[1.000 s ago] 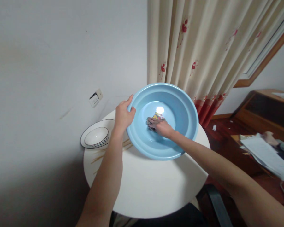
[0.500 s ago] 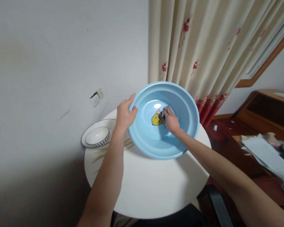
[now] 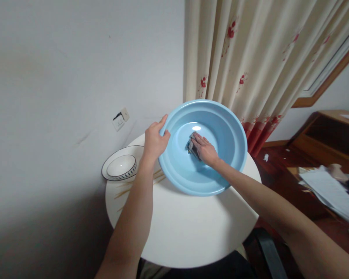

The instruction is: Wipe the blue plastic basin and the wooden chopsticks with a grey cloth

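Note:
A light blue plastic basin (image 3: 203, 188) is tilted toward me over the round white table (image 3: 180, 232). Gripping its left rim is my left hand (image 3: 156, 140), thumb on the inner side and the other fingers around the outside. Inside the basin, my right hand (image 3: 205, 149) presses a crumpled grey cloth (image 3: 192, 144) against the bottom. The cloth and hand cover the printed picture there. Part of the cloth is hidden under my palm and fingers.
Left of the basin, a white bowl (image 3: 120, 166) sits on a dark-rimmed plate (image 3: 107, 167). Several thin wooden chopsticks (image 3: 123, 192) lie partly behind my left forearm. A wall socket (image 3: 119, 122), a curtain (image 3: 218, 58), papers (image 3: 328, 190) and a black chair armrest (image 3: 269, 252) surround the table.
My right hand has slid the cloth leftward across the basin's bottom, over the yellow duck print that showed before. My left hand keeps its hold on the rim.

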`<state>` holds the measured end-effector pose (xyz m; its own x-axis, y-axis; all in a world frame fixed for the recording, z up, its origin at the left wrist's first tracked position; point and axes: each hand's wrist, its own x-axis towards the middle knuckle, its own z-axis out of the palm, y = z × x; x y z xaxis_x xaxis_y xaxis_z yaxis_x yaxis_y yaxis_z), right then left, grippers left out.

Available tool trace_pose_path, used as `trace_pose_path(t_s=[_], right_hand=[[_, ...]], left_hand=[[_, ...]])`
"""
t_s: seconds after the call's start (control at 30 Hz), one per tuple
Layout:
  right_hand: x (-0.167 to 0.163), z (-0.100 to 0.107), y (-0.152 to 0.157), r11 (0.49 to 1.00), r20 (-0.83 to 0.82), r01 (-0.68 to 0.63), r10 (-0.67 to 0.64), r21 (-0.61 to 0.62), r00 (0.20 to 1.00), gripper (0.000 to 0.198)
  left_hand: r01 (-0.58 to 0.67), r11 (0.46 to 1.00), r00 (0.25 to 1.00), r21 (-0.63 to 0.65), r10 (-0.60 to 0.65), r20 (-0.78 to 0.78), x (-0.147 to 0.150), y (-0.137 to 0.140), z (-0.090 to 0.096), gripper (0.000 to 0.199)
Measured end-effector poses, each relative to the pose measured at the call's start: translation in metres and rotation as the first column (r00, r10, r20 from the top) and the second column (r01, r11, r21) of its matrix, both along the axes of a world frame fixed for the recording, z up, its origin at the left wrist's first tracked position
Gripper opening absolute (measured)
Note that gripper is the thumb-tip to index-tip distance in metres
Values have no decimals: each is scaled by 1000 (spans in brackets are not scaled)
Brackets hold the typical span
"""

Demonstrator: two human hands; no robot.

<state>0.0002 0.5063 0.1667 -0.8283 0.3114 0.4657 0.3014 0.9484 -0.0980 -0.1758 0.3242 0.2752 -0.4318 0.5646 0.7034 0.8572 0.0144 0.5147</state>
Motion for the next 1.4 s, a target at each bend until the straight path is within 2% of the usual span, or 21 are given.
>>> trace_pose_path(t_s=[0.1,0.17,0.23,0.3,0.37,0.43,0.53,0.67,0.87,1.03,1.23,1.4], right_hand=[[3,-1,12,962,-65,260,-266,-87,962,57],[4,-3,16,953,-84,285,-294,-101,952,58],[3,-5,15,981,-80,182,-187,-63,979,58],[1,-8,8,1000,-43,-4,4,4,999,56],[-2,-11,-1,978,13,-200,199,67,980,52],[-6,-12,-9,938,54,-330,326,109,944,49],[-14,-9,-13,906,90,-398,388,146,917,47],[-28,7,-10,906,123,-389,372,168,920,47],[-45,37,-4,950,65,-268,260,162,963,50],[-38,54,12,984,-7,-148,149,103,989,52],[-14,47,28,989,-52,132,-128,73,990,54],[8,35,21,933,36,360,-360,13,932,51]], left_hand=[[0,1000,1000,2,0,-7,2,-1,1,62],[-7,1000,1000,7,7,-13,4,-1,2,61],[-17,1000,1000,6,17,-17,7,-2,3,61],[-22,1000,1000,1,22,-22,8,-2,3,61],[-19,1000,999,-6,19,-25,8,-2,3,61],[-19,1000,999,-5,18,-31,8,-2,3,61],[-24,1000,999,2,24,-43,7,-3,3,61],[-21,1000,998,-2,21,-61,8,-3,2,61],[-62,998,992,-9,61,-107,11,-4,3,61],[-64,998,992,-11,62,-107,13,-6,5,61],[-45,999,996,-4,45,-73,14,-6,7,61],[-66,998,996,-9,66,-58,12,-5,6,60]])
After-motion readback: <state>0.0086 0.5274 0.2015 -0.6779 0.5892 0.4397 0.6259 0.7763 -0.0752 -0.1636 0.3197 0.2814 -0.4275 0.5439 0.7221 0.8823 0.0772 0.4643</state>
